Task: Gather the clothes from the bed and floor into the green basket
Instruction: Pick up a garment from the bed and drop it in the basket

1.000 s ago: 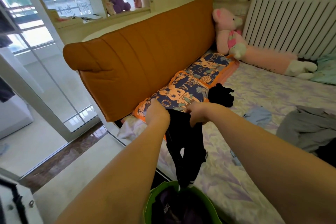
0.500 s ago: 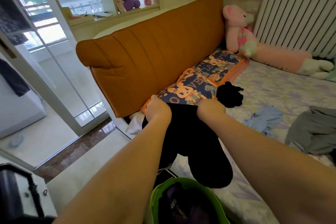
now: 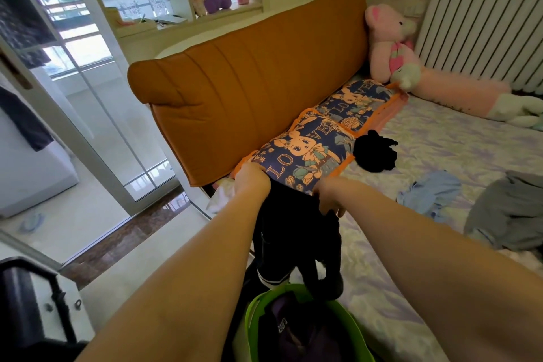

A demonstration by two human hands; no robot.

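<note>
Both hands, left hand [image 3: 252, 182] and right hand [image 3: 330, 195], grip a black garment [image 3: 293, 232] above the green basket [image 3: 252, 314]; black [image 3: 374, 153], blue [image 3: 430, 194] and grey clothes [image 3: 511, 214] remain on the bed [image 3: 455, 144]

Dark clothes [image 3: 296, 329] inside green basket [image 3: 252, 314]

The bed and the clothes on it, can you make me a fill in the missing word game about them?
1. Both hands, left and right, hold up a ____ garment.
2. The garment's lower end hangs just above the ____ basket.
3. The light blue garment lies on the ____.
4. The pink plush toy leans beside the white ____.

Missing words: black; green; bed; radiator
</note>
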